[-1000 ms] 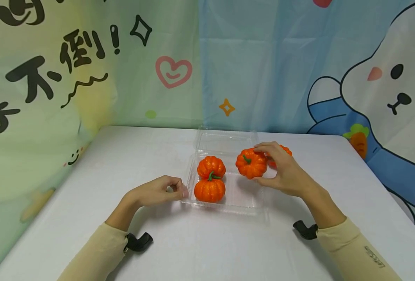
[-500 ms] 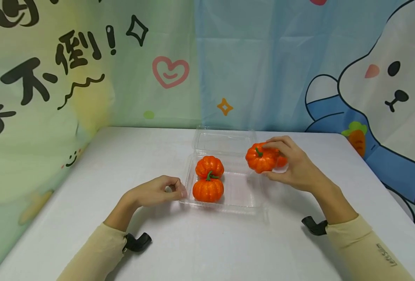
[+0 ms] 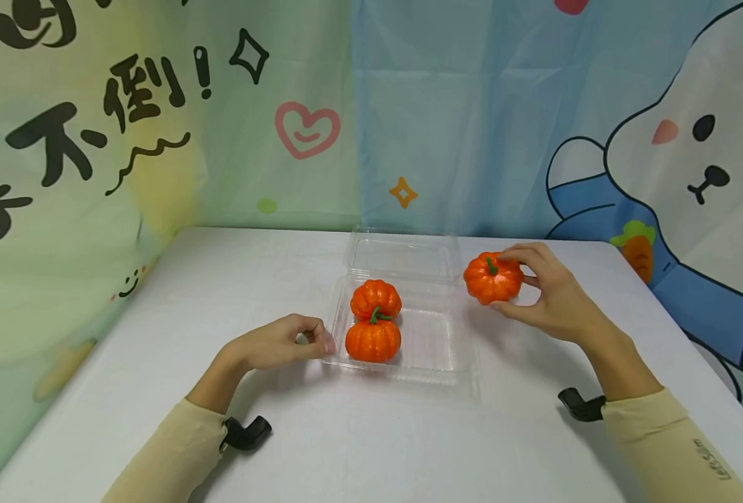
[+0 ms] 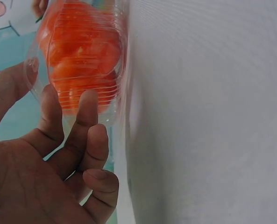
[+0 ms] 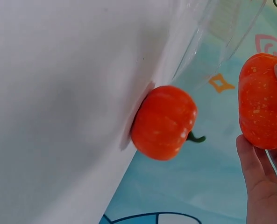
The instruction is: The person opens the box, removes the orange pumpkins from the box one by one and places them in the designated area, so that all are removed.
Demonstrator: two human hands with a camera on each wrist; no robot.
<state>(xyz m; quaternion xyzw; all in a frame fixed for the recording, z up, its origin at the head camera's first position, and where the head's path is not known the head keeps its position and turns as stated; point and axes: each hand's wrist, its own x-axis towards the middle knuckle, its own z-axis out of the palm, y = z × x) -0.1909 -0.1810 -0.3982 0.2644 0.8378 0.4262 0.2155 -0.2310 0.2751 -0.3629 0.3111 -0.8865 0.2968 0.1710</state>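
Observation:
My right hand (image 3: pixel 553 297) grips a small orange toy pumpkin (image 3: pixel 492 278) with a green stem, held above the table to the right of a clear plastic clamshell box (image 3: pixel 428 342). In the right wrist view this held pumpkin (image 5: pixel 263 102) is at the right edge, off the table. Another pumpkin (image 5: pixel 164 123) stands on the table there; in the head view the held one hides it. Two more pumpkins, a rear one (image 3: pixel 375 299) and a front one (image 3: pixel 373 341), sit in the box's left half. My left hand (image 3: pixel 286 342) pinches the box's left rim, thumb against fingers (image 4: pixel 49 112).
The box's lid (image 3: pixel 402 253) lies folded back toward the table's far edge. A white cloth covers the table (image 3: pixel 371 440). Behind it hangs a printed curtain (image 3: pixel 446 119). Black wrist cameras (image 3: pixel 247 433) sit at both cuffs.
The right hand has carried its pumpkin rightward, from over the box's right side to beyond it, covering the pumpkin on the table. The left hand has stayed at the box's rim.

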